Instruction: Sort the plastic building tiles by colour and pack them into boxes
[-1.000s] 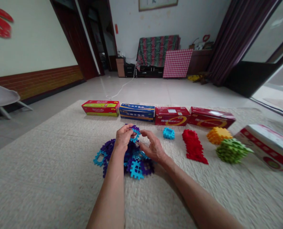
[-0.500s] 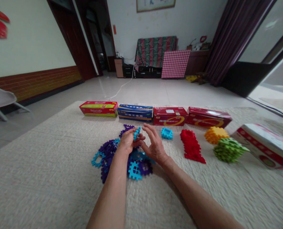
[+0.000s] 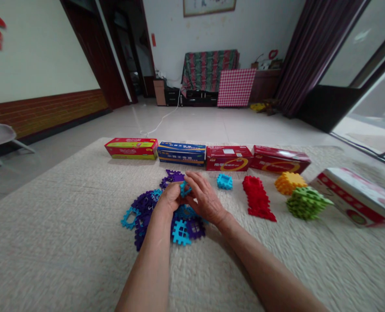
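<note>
A light blue toothed piece [image 3: 185,189] is held between my two hands, above a heap of purple pieces [image 3: 144,203] and light blue pieces [image 3: 181,232]. Around its left side are the fingers of my left hand [image 3: 171,197]. My right hand [image 3: 205,197] closes on it from the right, its fingers bent over the top. The fingertips are partly hidden. Right of the hands lies a small light blue stack [image 3: 224,181]. Farther right are a red stack [image 3: 258,197] spread in a row, a yellow stack [image 3: 289,183] and a green stack [image 3: 307,203].
Behind the pieces stand a red and yellow box [image 3: 132,148], a blue box [image 3: 182,154] and two red boxes [image 3: 228,158]. A white and red box [image 3: 357,197] sits at the right. All rest on a beige mat [image 3: 65,225]. A chair [image 3: 0,134] is at far left.
My right hand has moved left and closed onto the light blue piece, which was in my left hand alone. The camera view has shifted slightly.
</note>
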The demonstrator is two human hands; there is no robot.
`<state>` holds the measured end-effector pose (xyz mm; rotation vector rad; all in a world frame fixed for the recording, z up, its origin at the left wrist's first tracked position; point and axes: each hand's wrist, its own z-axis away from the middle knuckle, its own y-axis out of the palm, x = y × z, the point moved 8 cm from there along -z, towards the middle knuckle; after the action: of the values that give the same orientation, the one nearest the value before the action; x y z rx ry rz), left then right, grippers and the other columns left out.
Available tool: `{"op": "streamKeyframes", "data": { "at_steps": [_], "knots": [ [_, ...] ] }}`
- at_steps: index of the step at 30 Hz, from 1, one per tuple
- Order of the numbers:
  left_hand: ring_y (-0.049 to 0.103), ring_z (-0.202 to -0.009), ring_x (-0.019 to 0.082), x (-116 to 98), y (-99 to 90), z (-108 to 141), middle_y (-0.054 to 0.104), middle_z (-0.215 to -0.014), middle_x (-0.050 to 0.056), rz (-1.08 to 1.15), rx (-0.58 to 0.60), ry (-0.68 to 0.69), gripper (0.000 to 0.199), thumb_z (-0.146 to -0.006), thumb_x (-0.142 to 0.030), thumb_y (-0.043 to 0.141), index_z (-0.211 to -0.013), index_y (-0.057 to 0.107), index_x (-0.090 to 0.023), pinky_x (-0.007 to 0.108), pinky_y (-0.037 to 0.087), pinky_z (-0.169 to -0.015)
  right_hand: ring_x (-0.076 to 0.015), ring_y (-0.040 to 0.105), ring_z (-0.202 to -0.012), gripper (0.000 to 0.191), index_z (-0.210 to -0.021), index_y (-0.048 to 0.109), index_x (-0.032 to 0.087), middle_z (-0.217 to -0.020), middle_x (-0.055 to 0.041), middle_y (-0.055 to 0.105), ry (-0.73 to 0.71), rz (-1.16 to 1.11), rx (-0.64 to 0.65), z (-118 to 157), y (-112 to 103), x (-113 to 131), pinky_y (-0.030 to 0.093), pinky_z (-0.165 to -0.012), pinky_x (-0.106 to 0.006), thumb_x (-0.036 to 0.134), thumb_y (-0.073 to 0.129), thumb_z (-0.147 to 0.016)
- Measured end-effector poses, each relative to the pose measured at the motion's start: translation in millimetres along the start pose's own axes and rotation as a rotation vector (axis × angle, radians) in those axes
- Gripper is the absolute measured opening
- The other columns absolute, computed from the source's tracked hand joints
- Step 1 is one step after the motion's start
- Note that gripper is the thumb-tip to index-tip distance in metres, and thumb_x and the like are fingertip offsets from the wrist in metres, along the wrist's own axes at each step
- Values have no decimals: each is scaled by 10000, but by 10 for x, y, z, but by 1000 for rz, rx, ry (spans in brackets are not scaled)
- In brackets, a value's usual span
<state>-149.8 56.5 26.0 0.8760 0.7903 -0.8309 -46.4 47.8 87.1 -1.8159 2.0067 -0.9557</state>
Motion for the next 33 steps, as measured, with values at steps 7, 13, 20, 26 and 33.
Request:
{"op": "streamKeyframes", "data": {
  "at_steps": [7, 13, 20, 26, 33],
  "knots": [
    [636, -534, 166, -14, 74, -8, 649, -567, 20, -105, 2, 38, 174, -647, -290, 696, -730, 644, -146, 222, 426, -457, -287, 442, -1272, 690, -1416, 341, 174, -1340, -166, 495, 81, 9, 11, -16, -64, -110, 410, -1039, -490, 92, 526, -757],
    [690, -619, 140, -277, -208, 76, 722, -746, 46, -93, -201, 176, 289, -657, -145, 605, -940, 665, -146, 195, 449, -509, -313, 568, -1042, 545, -1268, 528, 130, -1115, -170, 601, 458, 271, 106, 51, -517, -757, 473, -903, -468, 295, 664, -767],
    [642, -539, 104, -407, -390, 141, 698, -693, 28, -25, -312, 259, 282, -624, -124, 591, -896, 664, -136, 179, 442, -487, -294, 602, -1001, 620, -1299, 546, 121, -1137, -175, 611, 682, 431, 338, 335, -662, -1249, 463, -862, -387, 290, 678, -718],
    [598, -493, 88, -470, -485, 172, 680, -653, 9, 18, -358, 305, 299, -585, -148, 600, -878, 658, -137, 177, 432, -471, -303, 600, -1027, 638, -1335, 513, 139, -1177, -172, 616, 661, 475, 369, 363, -584, -1258, 436, -876, -403, 296, 655, -733],
    [570, -478, 83, -631, -942, 271, 678, -678, -1, -64, -609, 412, 357, -620, -177, 532, -948, 669, -148, 184, 408, -471, -342, 568, -1065, 581, -1296, 541, 148, -1179, -181, 623, 626, 482, 385, 356, -567, -1243, 404, -862, -448, 275, 631, -737]
  ]
}}
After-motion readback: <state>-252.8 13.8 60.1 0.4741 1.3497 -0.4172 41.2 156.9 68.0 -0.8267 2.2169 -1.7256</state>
